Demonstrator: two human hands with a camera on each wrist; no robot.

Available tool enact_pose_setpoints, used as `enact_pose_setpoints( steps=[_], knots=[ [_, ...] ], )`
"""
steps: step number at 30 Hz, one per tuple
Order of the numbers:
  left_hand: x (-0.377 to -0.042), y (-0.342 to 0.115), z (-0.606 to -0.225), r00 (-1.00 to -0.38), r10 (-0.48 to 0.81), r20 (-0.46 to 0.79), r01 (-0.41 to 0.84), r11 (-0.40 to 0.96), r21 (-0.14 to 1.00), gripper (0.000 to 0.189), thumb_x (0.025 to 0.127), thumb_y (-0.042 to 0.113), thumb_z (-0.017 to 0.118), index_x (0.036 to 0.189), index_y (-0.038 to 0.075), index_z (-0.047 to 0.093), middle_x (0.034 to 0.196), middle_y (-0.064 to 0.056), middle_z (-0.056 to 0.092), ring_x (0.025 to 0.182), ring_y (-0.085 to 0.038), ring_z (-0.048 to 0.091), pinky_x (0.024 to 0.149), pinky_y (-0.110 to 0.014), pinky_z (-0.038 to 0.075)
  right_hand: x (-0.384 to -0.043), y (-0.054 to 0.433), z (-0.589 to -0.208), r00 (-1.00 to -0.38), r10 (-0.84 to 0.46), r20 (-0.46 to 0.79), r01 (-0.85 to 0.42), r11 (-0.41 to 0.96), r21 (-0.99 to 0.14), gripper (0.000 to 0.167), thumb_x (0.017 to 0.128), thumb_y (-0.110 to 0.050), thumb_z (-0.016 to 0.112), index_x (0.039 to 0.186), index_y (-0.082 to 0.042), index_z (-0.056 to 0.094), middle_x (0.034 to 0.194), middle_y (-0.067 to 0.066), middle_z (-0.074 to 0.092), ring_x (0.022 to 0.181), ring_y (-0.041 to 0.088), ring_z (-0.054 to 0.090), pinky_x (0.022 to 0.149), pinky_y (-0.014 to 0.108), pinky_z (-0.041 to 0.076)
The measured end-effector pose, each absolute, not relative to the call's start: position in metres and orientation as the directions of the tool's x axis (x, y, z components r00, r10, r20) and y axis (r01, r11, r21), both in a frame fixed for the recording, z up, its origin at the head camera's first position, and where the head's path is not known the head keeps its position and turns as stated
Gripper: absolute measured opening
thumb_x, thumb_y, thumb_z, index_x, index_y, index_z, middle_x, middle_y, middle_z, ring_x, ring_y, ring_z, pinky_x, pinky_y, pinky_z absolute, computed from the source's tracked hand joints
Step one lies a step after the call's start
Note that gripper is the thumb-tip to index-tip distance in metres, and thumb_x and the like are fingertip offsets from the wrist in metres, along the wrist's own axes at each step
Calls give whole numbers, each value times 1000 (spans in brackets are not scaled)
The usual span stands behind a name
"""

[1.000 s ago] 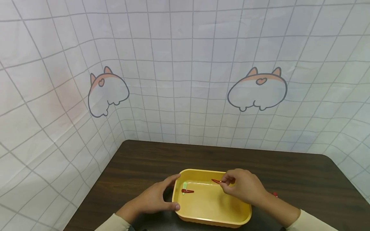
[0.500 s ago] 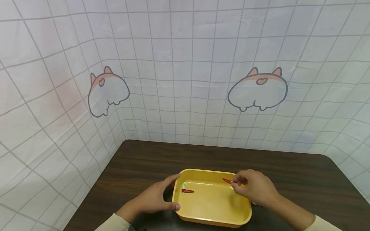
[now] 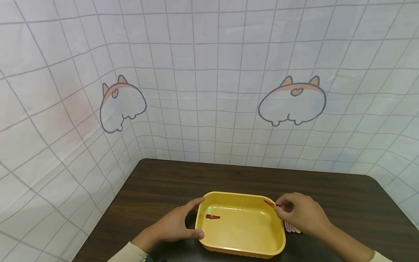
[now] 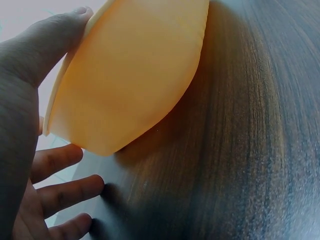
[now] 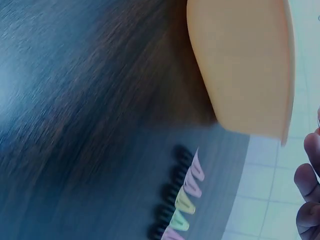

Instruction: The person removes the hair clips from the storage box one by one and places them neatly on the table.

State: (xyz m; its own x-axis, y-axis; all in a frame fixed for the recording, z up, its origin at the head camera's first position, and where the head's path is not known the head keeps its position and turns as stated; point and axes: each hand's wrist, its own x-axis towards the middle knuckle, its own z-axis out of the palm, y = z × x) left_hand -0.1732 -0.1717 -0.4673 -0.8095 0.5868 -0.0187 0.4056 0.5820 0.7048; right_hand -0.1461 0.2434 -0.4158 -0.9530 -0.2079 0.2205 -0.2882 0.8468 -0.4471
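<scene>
My left hand (image 3: pixel 175 223) holds the left end of a yellow plastic tray (image 3: pixel 242 251), its thumb (image 4: pixel 60 30) on the rim and index finger at the far corner. The other fingers spread beside the tray's wall in the left wrist view. My right hand (image 3: pixel 302 214) pinches a red snap hair clip (image 3: pixel 269 203) over the far right corner of the tray. Inside, near the left wall, another red hair clip (image 3: pixel 213 217) lies across a green hair clip (image 3: pixel 209 209). In the right wrist view only some right fingertips show, at the edge.
Beside the tray's right side, a row of pastel hair clips (image 5: pixel 185 201) lies on the dark wooden table (image 3: pixel 163 182), partly hidden by my right hand in the head view. A white gridded curtain (image 3: pixel 209 91) hangs behind and around the table.
My right hand has moved right with the red hair clip, from above the tray's interior to its far right corner. Pink and yellow clips have come into sight. The left hand and tray stay put.
</scene>
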Motion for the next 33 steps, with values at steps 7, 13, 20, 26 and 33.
enact_pose_setpoints(
  steps=[7,13,20,26,33],
  knots=[
    [-173,-172,-468,-806,591,-13,413,578,703,98,84,56,80,162,32,27,139,6,60,130,-16,53,109,-58,38,-142,256,-413,-966,-185,180,-248,854,-457,8,89,-35,80,89,-30,74,82,-16,64,77,6,59,66,35,50],
    [-173,-172,-467,-805,593,-9,418,579,700,98,84,56,80,162,31,26,139,5,60,130,-17,54,108,-59,39,-138,266,-413,-975,-162,152,-215,862,-459,11,90,-37,79,91,-28,75,84,-14,65,68,6,59,63,34,50],
    [-174,-172,-468,-807,591,-7,418,579,700,97,85,56,79,162,31,26,139,6,60,130,-17,54,109,-59,38,-135,281,-416,-986,-103,133,-154,873,-464,14,90,-41,79,93,-28,75,84,-16,66,63,7,55,56,33,45],
    [-174,-172,-467,-802,597,-3,424,573,701,96,85,53,80,162,31,26,137,6,61,129,-17,55,107,-58,40,-131,293,-419,-989,-69,133,-123,878,-463,15,91,-43,78,94,-28,74,84,-16,66,63,8,54,54,33,43],
    [-174,-172,-467,-807,590,-9,419,584,695,97,85,54,80,162,33,26,136,7,61,129,-18,55,106,-59,40,-129,307,-422,-984,-41,174,-115,888,-445,18,91,-47,76,93,-29,73,84,-15,65,66,7,54,54,30,42]
  ],
)
